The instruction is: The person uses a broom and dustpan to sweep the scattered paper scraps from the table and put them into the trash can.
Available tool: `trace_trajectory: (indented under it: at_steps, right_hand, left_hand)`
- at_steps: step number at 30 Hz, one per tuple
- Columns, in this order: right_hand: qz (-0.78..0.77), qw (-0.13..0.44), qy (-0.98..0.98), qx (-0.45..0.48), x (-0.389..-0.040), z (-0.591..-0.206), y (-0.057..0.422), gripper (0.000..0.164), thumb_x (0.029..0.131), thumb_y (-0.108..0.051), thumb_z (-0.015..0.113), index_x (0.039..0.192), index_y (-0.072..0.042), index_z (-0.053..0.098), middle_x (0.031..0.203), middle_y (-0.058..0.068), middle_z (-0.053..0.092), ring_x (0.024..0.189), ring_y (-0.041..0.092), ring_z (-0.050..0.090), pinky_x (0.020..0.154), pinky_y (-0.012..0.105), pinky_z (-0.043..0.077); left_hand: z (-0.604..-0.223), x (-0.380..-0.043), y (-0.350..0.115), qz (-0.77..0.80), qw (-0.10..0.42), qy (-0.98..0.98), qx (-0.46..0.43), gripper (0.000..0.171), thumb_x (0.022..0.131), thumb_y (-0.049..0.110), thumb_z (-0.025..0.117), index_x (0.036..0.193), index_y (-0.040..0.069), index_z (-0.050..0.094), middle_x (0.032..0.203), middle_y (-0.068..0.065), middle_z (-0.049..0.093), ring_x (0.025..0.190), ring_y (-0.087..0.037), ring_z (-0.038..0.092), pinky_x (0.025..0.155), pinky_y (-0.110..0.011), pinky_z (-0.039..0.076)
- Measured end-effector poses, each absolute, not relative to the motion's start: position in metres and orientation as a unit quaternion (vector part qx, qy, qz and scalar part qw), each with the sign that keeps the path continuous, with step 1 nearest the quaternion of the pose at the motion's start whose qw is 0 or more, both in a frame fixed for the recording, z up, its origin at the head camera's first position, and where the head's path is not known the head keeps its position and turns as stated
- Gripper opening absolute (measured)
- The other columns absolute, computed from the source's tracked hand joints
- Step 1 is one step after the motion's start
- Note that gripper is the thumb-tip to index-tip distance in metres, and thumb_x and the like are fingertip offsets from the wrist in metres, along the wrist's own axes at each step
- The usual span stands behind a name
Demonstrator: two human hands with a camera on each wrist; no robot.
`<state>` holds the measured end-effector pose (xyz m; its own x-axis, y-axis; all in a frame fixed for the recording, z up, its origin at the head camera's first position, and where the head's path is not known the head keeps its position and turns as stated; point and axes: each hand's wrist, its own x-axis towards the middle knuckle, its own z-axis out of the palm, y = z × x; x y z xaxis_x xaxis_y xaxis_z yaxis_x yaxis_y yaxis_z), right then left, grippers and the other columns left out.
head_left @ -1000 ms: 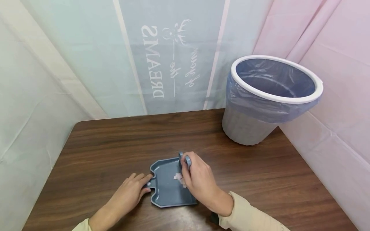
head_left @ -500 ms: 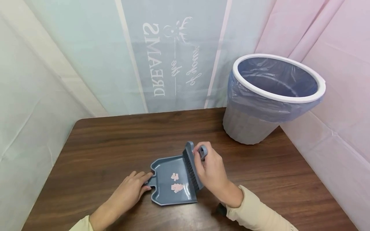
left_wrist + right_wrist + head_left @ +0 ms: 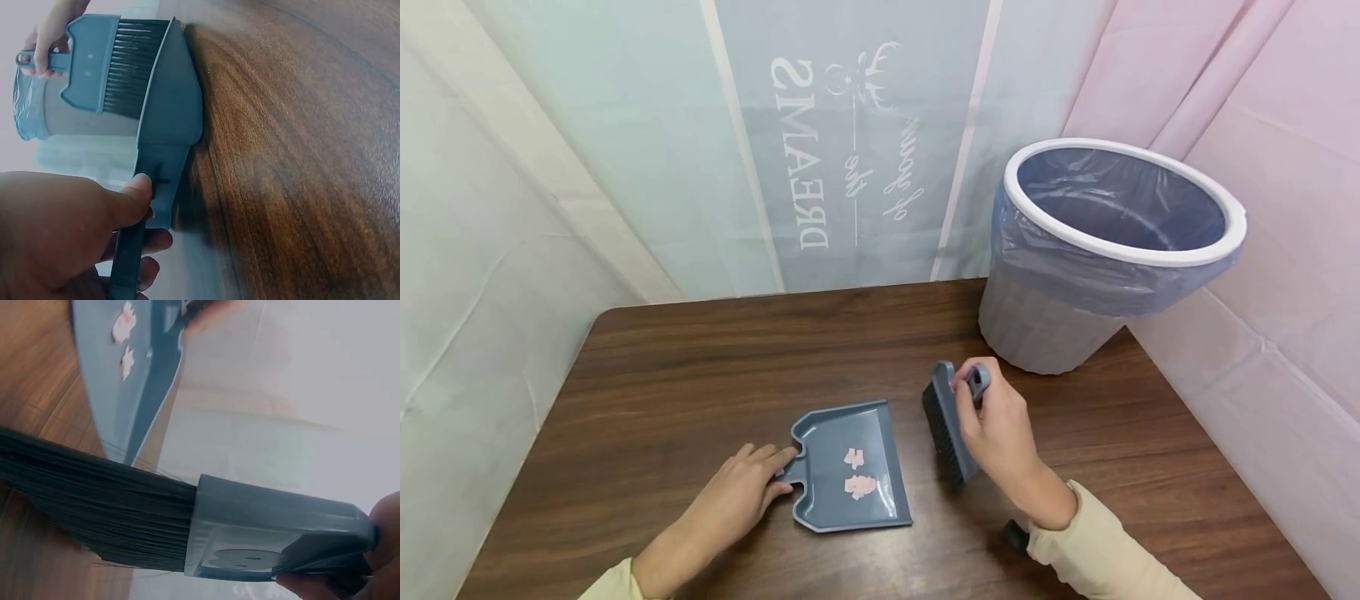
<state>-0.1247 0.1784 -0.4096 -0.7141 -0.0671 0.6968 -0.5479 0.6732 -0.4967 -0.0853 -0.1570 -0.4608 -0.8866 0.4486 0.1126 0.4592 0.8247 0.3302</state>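
A blue-grey dustpan (image 3: 827,500) lies on the wooden table, its wide lip facing right. Two torn pink scraps, the smaller paper scrap (image 3: 853,457) and the larger paper scrap (image 3: 860,487), rest on its floor. My left hand (image 3: 737,492) holds the dustpan by its handle; the left wrist view shows the thumb (image 3: 140,187) on top and fingers curled beneath. To the right of the pan, my right hand (image 3: 1000,425) grips a small hand brush (image 3: 953,421) by its handle, dark bristles (image 3: 106,500) pointing down and toward the pan. The brush stands apart from the pan's lip.
A grey waste bin (image 3: 1037,321) with a white rim and a bluish plastic liner stands at the back right of the table (image 3: 700,358). Fabric curtains (image 3: 685,150) hang behind and at both sides. A dark strap end (image 3: 1016,536) shows under my right wrist.
My right hand has drawn the brush rightward out of the dustpan and off its lip, uncovering the pink scraps. The left hand and dustpan have stayed in place.
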Motion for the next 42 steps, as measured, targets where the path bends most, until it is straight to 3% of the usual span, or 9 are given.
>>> trace_trajectory:
  at_steps: [11,17,31,34,39,42]
  right_hand:
    - [0.360,0.337,-0.860,0.128,-0.128,-0.411,0.225,0.017,0.090,0.013,0.063,0.100,0.001,0.058,0.084,0.007,0.069,0.066,0.006,0.056,0.057,0.016,0.040]
    - [0.352,0.342,-0.868,0.081,-0.128,-0.411,0.246,0.009,0.093,0.006,0.061,0.100,0.002,0.059,0.083,0.007,0.071,0.059,0.000,0.047,0.054,0.015,0.038]
    - [0.324,0.354,-0.877,0.011,-0.120,-0.406,0.293,0.009,0.092,0.004,0.062,0.101,0.002,0.061,0.083,0.010,0.070,0.058,-0.008,0.044,0.055,0.012,0.036]
    - [0.311,0.360,-0.880,-0.013,-0.118,-0.406,0.305,0.010,0.091,0.005,0.063,0.100,0.001,0.061,0.081,0.000,0.068,0.056,-0.008,0.043,0.055,0.013,0.035]
    - [0.294,0.371,-0.879,-0.049,-0.114,-0.406,0.326,0.011,0.089,0.002,0.064,0.100,0.001,0.063,0.082,-0.031,0.053,0.059,-0.013,0.042,0.058,0.016,0.034]
    - [0.285,0.377,-0.879,-0.068,-0.113,-0.405,0.338,0.011,0.090,0.000,0.064,0.100,0.001,0.065,0.082,-0.039,0.048,0.062,-0.017,0.041,0.059,0.017,0.034]
  left_hand:
    - [-0.461,-0.084,-0.157,-0.189,0.003,-0.955,-0.228,0.043,0.089,0.018,0.078,0.128,0.005,0.068,0.112,-0.010,0.071,0.106,-0.039,0.065,0.096,-0.060,0.048]
    - [-0.462,-0.085,-0.157,-0.189,0.004,-0.955,-0.228,0.043,0.088,0.018,0.079,0.128,0.004,0.068,0.113,-0.011,0.071,0.107,-0.039,0.065,0.099,-0.061,0.046]
    - [-0.463,-0.086,-0.159,-0.196,0.010,-0.952,-0.236,0.043,0.088,0.017,0.079,0.128,0.006,0.069,0.113,-0.010,0.071,0.104,-0.035,0.066,0.100,-0.058,0.047]
    - [-0.463,-0.086,-0.159,-0.195,0.012,-0.952,-0.237,0.043,0.088,0.018,0.079,0.128,0.006,0.069,0.112,-0.009,0.071,0.101,-0.031,0.066,0.096,-0.055,0.050]
    - [-0.464,-0.086,-0.160,-0.199,0.010,-0.950,-0.238,0.043,0.088,0.017,0.079,0.128,0.005,0.068,0.112,-0.011,0.071,0.105,-0.034,0.066,0.099,-0.058,0.048]
    - [-0.464,-0.086,-0.160,-0.202,0.015,-0.949,-0.242,0.043,0.088,0.018,0.079,0.127,0.005,0.068,0.112,-0.011,0.071,0.104,-0.034,0.066,0.099,-0.058,0.048]
